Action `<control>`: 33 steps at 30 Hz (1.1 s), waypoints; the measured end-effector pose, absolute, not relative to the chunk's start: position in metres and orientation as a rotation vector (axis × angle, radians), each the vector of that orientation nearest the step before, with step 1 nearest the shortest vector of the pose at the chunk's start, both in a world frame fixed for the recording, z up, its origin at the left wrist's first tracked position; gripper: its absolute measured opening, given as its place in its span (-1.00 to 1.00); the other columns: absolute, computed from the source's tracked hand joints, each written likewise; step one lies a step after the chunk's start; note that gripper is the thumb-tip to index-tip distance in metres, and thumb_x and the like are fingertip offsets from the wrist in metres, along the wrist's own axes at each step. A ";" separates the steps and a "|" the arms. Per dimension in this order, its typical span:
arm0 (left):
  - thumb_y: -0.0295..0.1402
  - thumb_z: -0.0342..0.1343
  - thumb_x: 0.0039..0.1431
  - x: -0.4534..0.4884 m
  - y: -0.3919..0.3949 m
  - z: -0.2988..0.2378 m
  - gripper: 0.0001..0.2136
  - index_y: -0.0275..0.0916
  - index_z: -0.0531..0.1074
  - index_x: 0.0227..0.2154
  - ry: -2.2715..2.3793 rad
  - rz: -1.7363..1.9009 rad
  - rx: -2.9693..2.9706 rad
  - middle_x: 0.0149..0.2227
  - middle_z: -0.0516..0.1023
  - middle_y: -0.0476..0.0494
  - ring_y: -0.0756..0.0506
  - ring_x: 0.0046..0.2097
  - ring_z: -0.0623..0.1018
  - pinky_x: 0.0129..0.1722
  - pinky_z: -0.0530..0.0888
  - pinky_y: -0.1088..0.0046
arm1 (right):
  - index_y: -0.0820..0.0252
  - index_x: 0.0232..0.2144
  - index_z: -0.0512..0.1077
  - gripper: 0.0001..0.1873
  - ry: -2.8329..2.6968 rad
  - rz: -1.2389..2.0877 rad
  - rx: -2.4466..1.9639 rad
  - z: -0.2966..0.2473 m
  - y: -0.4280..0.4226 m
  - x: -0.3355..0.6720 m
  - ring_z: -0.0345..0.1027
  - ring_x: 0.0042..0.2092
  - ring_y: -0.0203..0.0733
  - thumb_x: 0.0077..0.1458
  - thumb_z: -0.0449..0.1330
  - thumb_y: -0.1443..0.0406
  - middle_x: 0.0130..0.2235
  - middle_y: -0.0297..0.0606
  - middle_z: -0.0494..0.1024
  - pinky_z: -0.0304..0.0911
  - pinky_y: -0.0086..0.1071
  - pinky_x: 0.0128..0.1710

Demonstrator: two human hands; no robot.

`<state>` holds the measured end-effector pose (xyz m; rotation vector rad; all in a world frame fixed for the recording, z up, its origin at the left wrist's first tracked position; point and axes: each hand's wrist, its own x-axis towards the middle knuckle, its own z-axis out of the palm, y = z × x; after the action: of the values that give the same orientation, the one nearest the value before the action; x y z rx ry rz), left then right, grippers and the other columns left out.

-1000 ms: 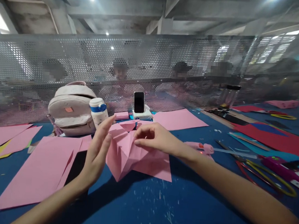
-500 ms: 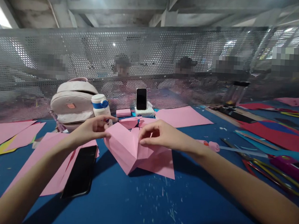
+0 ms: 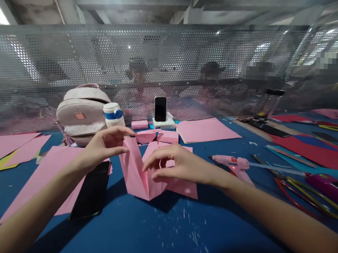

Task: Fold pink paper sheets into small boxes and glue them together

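A folded pink paper piece [image 3: 139, 176] stands on the blue table [image 3: 162, 229] in front of me. My left hand [image 3: 106, 143] pinches its upper left flap between thumb and fingers. My right hand [image 3: 174, 165] rests on the right side of the fold, fingers curled and pressing the paper. A black phone [image 3: 92, 190] lies flat just left of the paper, on pink sheets [image 3: 48, 174].
A pale backpack [image 3: 81, 111], a white bottle with a blue band [image 3: 113, 114] and a phone upright on a stand [image 3: 160, 110] sit behind. A pink glue gun [image 3: 231, 161], scissors [image 3: 302, 188] and red and pink sheets lie at right. People sit beyond a perforated metal screen [image 3: 75, 59].
My left hand went from open beside the paper to pinching its left flap. My right hand slid lower on the fold. The black phone came into full view.
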<state>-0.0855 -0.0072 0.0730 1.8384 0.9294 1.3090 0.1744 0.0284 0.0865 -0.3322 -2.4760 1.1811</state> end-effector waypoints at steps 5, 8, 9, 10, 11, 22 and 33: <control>-0.41 0.38 0.01 -0.074 -0.007 0.067 -0.73 -0.16 0.57 -0.18 0.926 1.386 1.813 -0.12 0.60 -0.13 -0.11 -0.08 0.58 -0.19 0.55 0.49 | 0.22 -0.32 0.56 -0.93 -2.500 1.029 -0.317 0.083 0.022 0.171 0.41 -0.30 -0.32 0.10 0.29 0.42 -0.31 -0.32 0.61 0.26 -0.43 -0.28; -0.40 0.39 0.00 -0.069 -0.007 0.065 -0.74 -0.19 0.57 -0.20 0.969 1.451 1.828 -0.15 0.61 -0.15 -0.14 -0.06 0.58 -0.13 0.56 0.43 | 0.20 -0.33 0.56 -0.93 -2.480 1.048 -0.364 0.082 0.020 0.170 0.42 -0.30 -0.32 0.09 0.30 0.42 -0.33 -0.34 0.61 0.26 -0.44 -0.29; -0.40 0.39 0.00 -0.068 -0.007 0.064 -0.74 -0.19 0.57 -0.21 0.973 1.465 1.832 -0.15 0.61 -0.16 -0.14 -0.06 0.58 -0.13 0.56 0.42 | 0.20 -0.34 0.56 -0.94 -2.469 1.055 -0.381 0.081 0.020 0.170 0.42 -0.31 -0.31 0.09 0.30 0.42 -0.33 -0.34 0.61 0.26 -0.44 -0.29; -0.40 0.38 0.01 -0.068 -0.007 0.064 -0.74 -0.19 0.57 -0.20 0.973 1.474 1.832 -0.15 0.61 -0.15 -0.14 -0.06 0.58 -0.13 0.56 0.42 | 0.20 -0.34 0.56 -0.94 -2.459 1.065 -0.397 0.081 0.020 0.170 0.43 -0.31 -0.32 0.08 0.31 0.41 -0.34 -0.34 0.60 0.26 -0.44 -0.29; -0.40 0.38 0.01 -0.068 -0.008 0.063 -0.75 -0.19 0.57 -0.20 0.968 1.480 1.829 -0.15 0.61 -0.15 -0.13 -0.06 0.57 -0.13 0.55 0.43 | 0.20 -0.35 0.56 -0.95 -2.447 1.080 -0.410 0.080 0.020 0.170 0.42 -0.32 -0.32 0.08 0.31 0.41 -0.35 -0.34 0.60 0.26 -0.44 -0.30; -0.44 0.38 0.02 -0.065 -0.007 0.058 -0.75 -0.13 0.58 -0.20 0.918 1.464 1.756 -0.15 0.59 -0.07 -0.07 -0.07 0.55 -0.17 0.52 0.53 | 0.22 -0.36 0.54 -0.95 -2.419 1.161 -0.395 0.077 0.019 0.168 0.41 -0.32 -0.34 0.07 0.32 0.42 -0.36 -0.37 0.58 0.24 -0.46 -0.29; -0.43 0.39 0.01 -0.061 -0.009 0.059 -0.81 -0.17 0.60 -0.28 0.922 1.480 1.722 -0.21 0.60 -0.09 -0.07 -0.12 0.56 -0.14 0.50 0.50 | 0.23 -0.38 0.54 -0.96 -2.407 1.195 -0.377 0.075 0.018 0.166 0.39 -0.34 -0.35 0.05 0.32 0.42 -0.38 -0.37 0.57 0.25 -0.48 -0.30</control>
<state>-0.0605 -0.0093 0.0585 1.7221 0.9216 1.4797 0.1665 0.0184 0.0749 -0.3772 -2.4066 1.1948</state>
